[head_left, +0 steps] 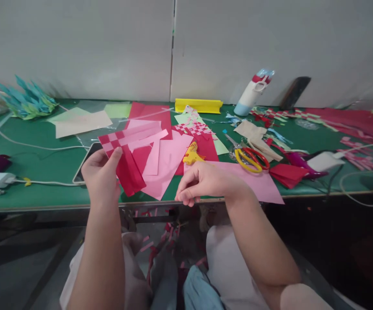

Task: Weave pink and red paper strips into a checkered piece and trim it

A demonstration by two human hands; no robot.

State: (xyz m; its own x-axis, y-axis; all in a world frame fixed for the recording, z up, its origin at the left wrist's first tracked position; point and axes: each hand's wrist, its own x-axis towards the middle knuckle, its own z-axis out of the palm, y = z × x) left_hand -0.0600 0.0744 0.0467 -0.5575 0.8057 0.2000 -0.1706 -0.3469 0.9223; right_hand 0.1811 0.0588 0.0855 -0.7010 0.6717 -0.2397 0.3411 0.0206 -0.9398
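Note:
My left hand [104, 170] grips a woven piece of red and pink paper strips [126, 161] between thumb and fingers, its loose strips fanning to the right and downward. My right hand [195, 183] is near the table's front edge, fingers curled together; anything between the fingertips is too small to make out. Beneath and behind the woven piece lie pink sheets [170, 157] and a red sheet [150, 114]. A small yellow figure [192, 154] lies just behind my right hand. Another checkered red and pink piece [194, 128] rests farther back.
Scissors with yellow and red handles [251, 159] lie right of centre. A white bottle [251, 94] and a yellow folded strip [199, 105] stand near the wall. A phone [87, 165] is behind my left hand. White cables and chargers [325, 161] lie at both sides.

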